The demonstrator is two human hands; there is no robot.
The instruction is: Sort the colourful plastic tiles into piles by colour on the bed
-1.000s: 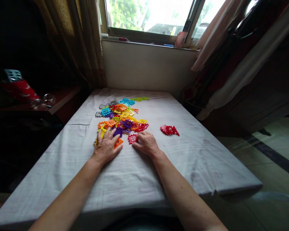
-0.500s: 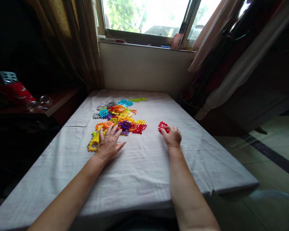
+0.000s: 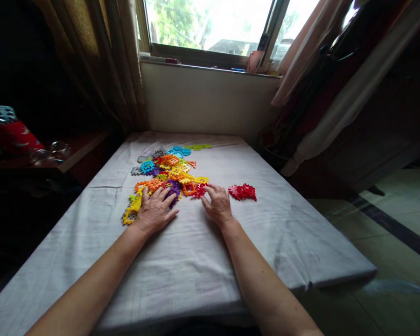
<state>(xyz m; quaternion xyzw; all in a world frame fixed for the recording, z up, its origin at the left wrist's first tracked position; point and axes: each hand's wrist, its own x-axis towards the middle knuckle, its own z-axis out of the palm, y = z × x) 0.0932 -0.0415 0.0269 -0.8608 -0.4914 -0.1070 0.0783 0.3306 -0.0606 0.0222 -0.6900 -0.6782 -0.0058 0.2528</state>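
Both bare forearms (image 3: pixel 182 270) reaching forward, left hand (image 3: pixel 154 210) palm-down, fingers spread; right hand (image 3: pixel 217 203) loosely curled, thumb apart.

Bare counter (image 3: pixel 182 266) lies open in front of the mixed pile (image 3: pixel 171 175); a clear gap runs between that pile and the red pieces (image 3: pixel 242 192), partly blocked at its near end by the right hand (image 3: pixel 217 204).

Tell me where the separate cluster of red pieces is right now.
In the head view, the red cluster lies on the white cloth, just right of the right hand.
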